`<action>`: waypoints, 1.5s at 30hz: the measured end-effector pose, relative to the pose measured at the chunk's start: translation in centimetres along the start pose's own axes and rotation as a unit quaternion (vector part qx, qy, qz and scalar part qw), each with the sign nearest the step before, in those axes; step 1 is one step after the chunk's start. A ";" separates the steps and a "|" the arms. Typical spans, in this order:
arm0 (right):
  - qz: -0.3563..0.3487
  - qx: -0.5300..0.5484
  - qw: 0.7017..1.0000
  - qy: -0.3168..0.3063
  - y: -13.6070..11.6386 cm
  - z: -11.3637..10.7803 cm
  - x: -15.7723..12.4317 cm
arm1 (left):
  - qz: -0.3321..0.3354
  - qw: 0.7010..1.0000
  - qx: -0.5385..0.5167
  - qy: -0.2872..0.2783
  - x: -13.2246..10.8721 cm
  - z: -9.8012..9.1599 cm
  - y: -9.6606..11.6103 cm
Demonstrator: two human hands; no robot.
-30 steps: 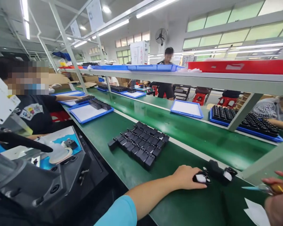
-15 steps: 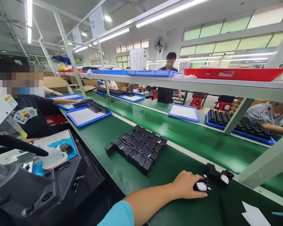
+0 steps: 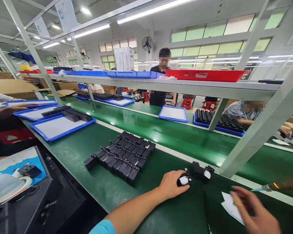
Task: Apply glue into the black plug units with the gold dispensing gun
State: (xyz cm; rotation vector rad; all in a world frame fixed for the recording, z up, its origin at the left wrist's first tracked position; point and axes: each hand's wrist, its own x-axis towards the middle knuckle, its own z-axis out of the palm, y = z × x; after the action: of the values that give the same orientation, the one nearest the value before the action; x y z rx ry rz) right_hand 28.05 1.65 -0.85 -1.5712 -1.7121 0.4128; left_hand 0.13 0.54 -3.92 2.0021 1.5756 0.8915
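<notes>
1. Black open case (image 3: 185, 179) sat on the green table (image 3: 107, 130), held between the left hand (image 3: 169, 185)'s thumb and fingers.
2. That case lay left and a bit far from the right hand (image 3: 257, 211); the left was nearer.
3. Right fingers were loose and bent, over or beside white paper (image 3: 230, 208).

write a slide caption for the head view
Left hand holds a black case; right hand near white paper.

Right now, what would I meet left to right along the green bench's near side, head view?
Nearest blue-rimmed white-lined tray, rows of black box-shaped housings, left hand gripping a black housing, two more black housings, white paper, right hand.
</notes>
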 end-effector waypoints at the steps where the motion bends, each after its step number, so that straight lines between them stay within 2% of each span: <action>1: -0.018 -0.017 0.994 -0.102 -0.5 0.6 -0.3 | -0.010 1.000 0.001 0.002 0.0 -0.1 0.0; 3: -0.034 -0.107 0.964 -0.241 -1.6 1.9 -1.2 | -0.023 1.000 -0.005 0.002 0.1 -0.2 0.0; 4: -0.039 -0.146 0.951 -0.269 -2.1 2.6 -1.7 | -0.023 1.000 -0.012 0.005 0.1 -0.3 0.0; 7: -0.040 -0.221 0.921 -0.319 -2.7 3.8 -2.9 | -0.020 0.999 -0.031 0.018 0.0 -0.4 0.1; 12: -0.031 -0.239 0.896 -0.372 -2.1 3.3 -3.3 | -0.032 0.997 -0.063 0.019 -0.1 -0.5 0.4; 14: -0.039 -0.210 0.897 -0.386 -1.9 2.9 -3.0 | -0.040 0.997 -0.071 0.019 -0.1 -0.6 0.5; 17: -0.043 -0.127 0.916 -0.379 -2.0 2.5 -2.3 | -0.048 0.996 -0.077 0.025 0.0 -0.8 0.5; 21: 0.002 -0.014 0.941 -0.339 -2.1 2.1 -1.5 | -0.053 0.993 -0.096 0.037 0.1 -0.8 0.1; 24: 0.035 0.079 0.938 -0.335 -2.1 2.1 -1.4 | -0.056 0.990 -0.128 0.033 0.1 -0.7 -0.1; 27: 0.084 0.189 0.924 -0.321 -2.4 2.8 -1.5 | -0.072 0.973 -0.220 0.017 0.1 -0.6 -0.1; 30: 0.119 0.267 0.911 -0.292 -2.5 3.9 -1.7 | -0.071 0.927 -0.368 -0.029 0.0 -0.6 0.3; 32: 0.127 0.299 0.899 -0.293 -2.5 4.6 -1.8 | -0.056 0.899 -0.430 -0.065 -0.2 -0.5 0.6; 34: 0.123 0.302 0.891 -0.315 -2.5 5.1 -2.1 | -0.040 0.887 -0.449 -0.099 -0.5 -0.4 0.9; 38: 0.080 0.298 0.878 -0.366 -2.7 5.6 -3.2 | -0.002 0.886 -0.431 -0.168 -1.1 -0.4 1.5; 41: 0.089 0.356 0.838 -0.404 -2.9 5.7 -3.6 | 0.027 0.877 -0.433 -0.208 -1.4 -0.8 1.9; 43: 0.104 0.396 0.806 -0.427 -3.0 5.7 -3.6 | 0.036 0.856 -0.460 -0.234 -1.5 -1.1 2.1; 45: 0.113 0.421 0.791 -0.430 -3.0 5.5 -3.4 | 0.036 0.839 -0.485 -0.246 -1.6 -1.2 2.3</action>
State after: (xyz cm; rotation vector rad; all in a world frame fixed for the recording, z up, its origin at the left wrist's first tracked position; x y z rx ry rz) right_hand 21.82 -0.79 -3.48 -0.9039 -1.5135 1.9512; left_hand 0.59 -1.64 -1.85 1.3557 0.5464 0.8505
